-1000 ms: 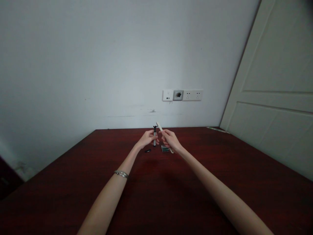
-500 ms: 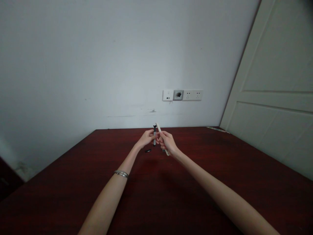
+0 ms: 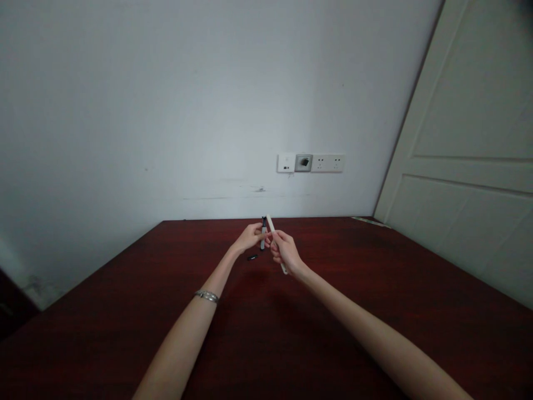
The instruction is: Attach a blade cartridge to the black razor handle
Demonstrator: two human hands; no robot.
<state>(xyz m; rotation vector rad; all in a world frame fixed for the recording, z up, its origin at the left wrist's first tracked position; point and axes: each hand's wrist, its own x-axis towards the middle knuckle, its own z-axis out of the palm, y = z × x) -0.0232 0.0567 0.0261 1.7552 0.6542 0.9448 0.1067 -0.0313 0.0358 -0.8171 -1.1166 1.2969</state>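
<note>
My left hand (image 3: 249, 239) is closed around a slim grey-and-black tool (image 3: 263, 238), held upright. Its black top, with a short crosspiece, stands above my fingers; its exact kind is too small to make out. Gripped by my right hand (image 3: 286, 251) is a thin white stick (image 3: 270, 223), tilted with its upper end to the left. That upper end is close to the tool's black top; whether they touch I cannot tell. A small black piece (image 3: 252, 257) lies on the table just below my left hand.
Both forearms reach over a dark red wooden table (image 3: 166, 333). Behind its far edge rises a white wall (image 3: 187, 111) with a row of sockets (image 3: 328, 163). A pale panelled door (image 3: 470, 139) borders the right side. A thin flat strip (image 3: 370, 221) lies at the far right edge.
The white stick and my right hand have moved slightly down. The tool in my left hand has dropped a little. A small dark item below my right hand is now out of sight.
</note>
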